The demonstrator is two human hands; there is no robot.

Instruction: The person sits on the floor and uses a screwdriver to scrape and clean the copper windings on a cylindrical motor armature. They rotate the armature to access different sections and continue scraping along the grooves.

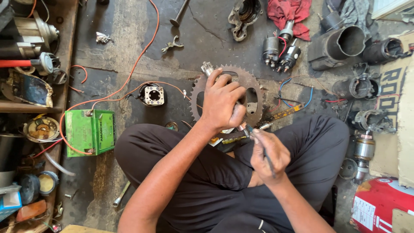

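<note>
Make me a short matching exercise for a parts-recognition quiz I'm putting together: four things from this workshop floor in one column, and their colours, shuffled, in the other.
Things
1. battery
2. rag
3. sprocket under the left hand
4. trousers

Colours
A. rusty brown
B. black
C. green
D. red

Pairs: 1-C, 2-D, 3-A, 4-B

Green battery (89,132), rusty brown sprocket (250,86), red rag (290,13)
</note>
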